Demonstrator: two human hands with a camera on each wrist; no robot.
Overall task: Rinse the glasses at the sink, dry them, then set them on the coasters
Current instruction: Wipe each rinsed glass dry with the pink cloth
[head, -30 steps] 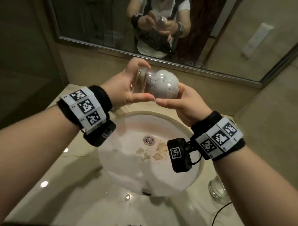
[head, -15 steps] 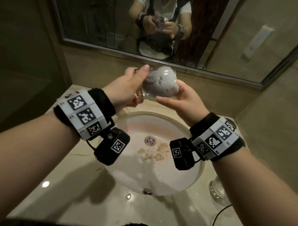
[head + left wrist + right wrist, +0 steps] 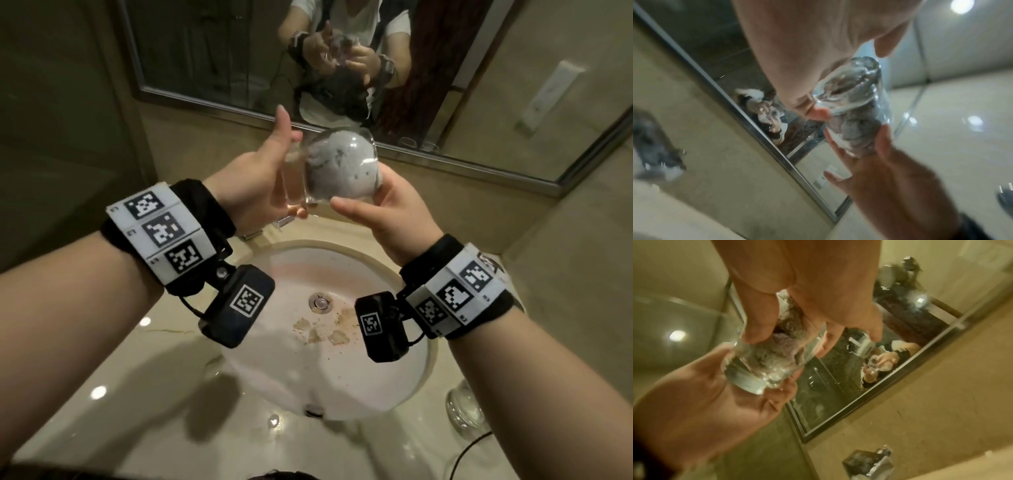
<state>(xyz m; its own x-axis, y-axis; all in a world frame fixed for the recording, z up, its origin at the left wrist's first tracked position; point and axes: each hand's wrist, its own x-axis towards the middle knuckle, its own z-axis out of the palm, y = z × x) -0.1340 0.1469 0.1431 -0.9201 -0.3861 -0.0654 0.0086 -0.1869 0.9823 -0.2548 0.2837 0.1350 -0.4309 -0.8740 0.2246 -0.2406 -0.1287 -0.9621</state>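
Above the sink basin (image 3: 342, 383), a clear glass (image 3: 342, 168) is held on its side between both hands, clear of the worktop (image 3: 144, 394). A grey cloth (image 3: 337, 164) is stuffed inside the glass and fills most of it. The left hand (image 3: 250, 185) holds the thick base end; its grip is clamped on the glass, fingers curled round the base, thumb raised and pointing up. The right hand (image 3: 394, 212) supports the mouth end from below; its grip is likewise closed on the glass, with fingers along the wall and the thumb extended beneath. In the left wrist view the glass (image 3: 857, 104) shows the cloth bunched inside. In the right wrist view the fingers (image 3: 756, 324) press on the glass wall.

A second glass (image 3: 467, 411) stands on the worktop at the basin's right edge, well apart from the hands. Brownish stains (image 3: 322, 330) lie in the basin near the drain (image 3: 320, 302). A mirror (image 3: 239, 51) behind the sink reflects the person holding the glass.
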